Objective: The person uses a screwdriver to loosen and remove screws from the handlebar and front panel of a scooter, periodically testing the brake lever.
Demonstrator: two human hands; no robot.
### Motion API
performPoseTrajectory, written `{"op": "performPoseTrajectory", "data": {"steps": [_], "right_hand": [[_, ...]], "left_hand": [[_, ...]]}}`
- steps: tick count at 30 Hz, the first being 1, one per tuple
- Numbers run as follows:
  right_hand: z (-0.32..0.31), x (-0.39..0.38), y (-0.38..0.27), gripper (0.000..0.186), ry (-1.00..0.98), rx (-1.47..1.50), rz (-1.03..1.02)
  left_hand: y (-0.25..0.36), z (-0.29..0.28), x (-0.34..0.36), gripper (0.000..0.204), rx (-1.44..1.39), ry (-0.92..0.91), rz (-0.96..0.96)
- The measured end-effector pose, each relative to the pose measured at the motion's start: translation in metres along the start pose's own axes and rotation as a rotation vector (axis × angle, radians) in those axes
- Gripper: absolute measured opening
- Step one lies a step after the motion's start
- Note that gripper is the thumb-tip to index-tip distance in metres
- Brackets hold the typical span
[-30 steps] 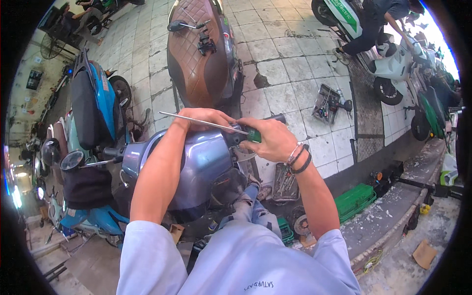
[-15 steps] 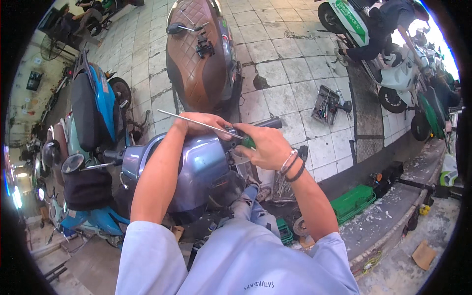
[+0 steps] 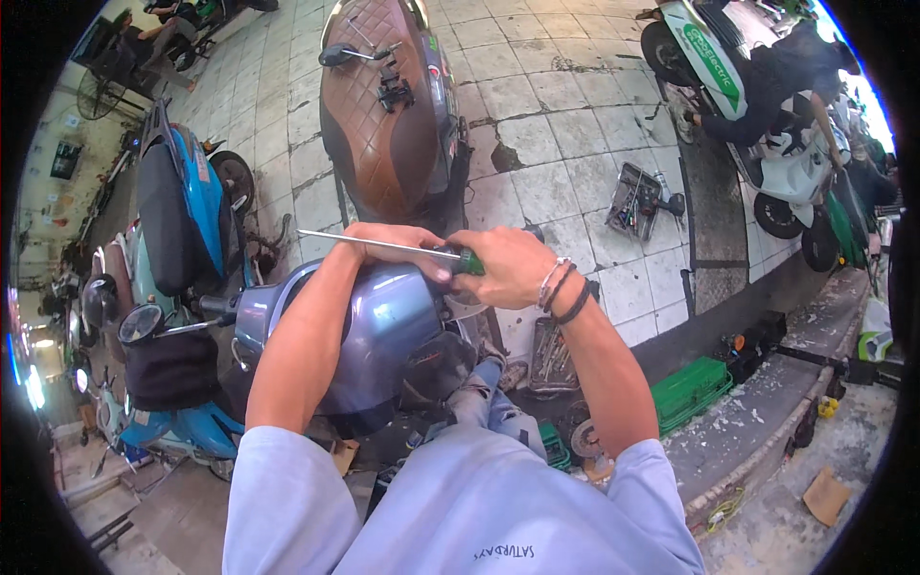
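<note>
Screwdriver (image 3: pixel 321 235) lies crosswise above the front of a blue-violet scooter (image 3: pixel 398 307). Its green handle (image 3: pixel 469 262) is seated in the right hand (image 3: pixel 508 266); its long metal shaft extends from the thumb side toward the left, passes over the back of the left hand (image 3: pixel 398 235) and ends beyond the left wrist, tip free. The right hand is closed, with fingers and thumb around the handle. The left hand is bent inward over the top of the scooter, fingertips close to the right hand; its fingers are largely covered, so whether they grip anything cannot be told.

Obstructions: both hands cover the middle of the handlebar, and the left forearm crosses the scooter's front panel. A part appears to sit beneath the fingers, but the view there is poor.

Surroundings: ahead, a scooter with a brown quilted seat (image 3: pixel 369 134) carries a detached mirror (image 3: pixel 335 55) and a black bracket (image 3: pixel 393 88). To the right, an open tool case (image 3: pixel 628 206) rests on the tiles. A tool tray (image 3: pixel 546 369) lies left of the right forearm, a green crate (image 3: pixel 690 396) to its right.
</note>
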State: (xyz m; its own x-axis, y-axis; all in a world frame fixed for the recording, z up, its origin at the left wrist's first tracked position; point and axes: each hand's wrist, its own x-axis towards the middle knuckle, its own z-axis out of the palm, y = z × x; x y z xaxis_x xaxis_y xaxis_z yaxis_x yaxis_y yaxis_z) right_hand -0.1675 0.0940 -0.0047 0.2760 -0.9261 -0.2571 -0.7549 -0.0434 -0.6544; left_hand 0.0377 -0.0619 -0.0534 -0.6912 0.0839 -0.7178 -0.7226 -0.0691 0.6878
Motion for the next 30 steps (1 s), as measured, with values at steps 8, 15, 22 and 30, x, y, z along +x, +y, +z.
{"op": "performPoseTrajectory", "data": {"steps": [8,15,22,30], "right_hand": [[0.045,-0.021,0.013,0.058,0.381,0.297,-0.123],[0.043,-0.022,0.011,0.061,0.346,0.429,-0.052],[0.053,-0.042,-0.016,0.053,0.425,0.378,-0.039],[0.036,-0.082,-0.074,0.053,0.082,0.382,0.078]], "left_hand": [[0.018,0.010,-0.008,0.073,-0.051,0.025,-0.054],[0.011,0.009,-0.009,0.073,-0.130,0.013,0.003],[0.009,0.021,-0.008,0.080,0.138,-0.143,0.145],[-0.016,0.032,-0.031,0.110,0.167,-0.353,0.074]]}}
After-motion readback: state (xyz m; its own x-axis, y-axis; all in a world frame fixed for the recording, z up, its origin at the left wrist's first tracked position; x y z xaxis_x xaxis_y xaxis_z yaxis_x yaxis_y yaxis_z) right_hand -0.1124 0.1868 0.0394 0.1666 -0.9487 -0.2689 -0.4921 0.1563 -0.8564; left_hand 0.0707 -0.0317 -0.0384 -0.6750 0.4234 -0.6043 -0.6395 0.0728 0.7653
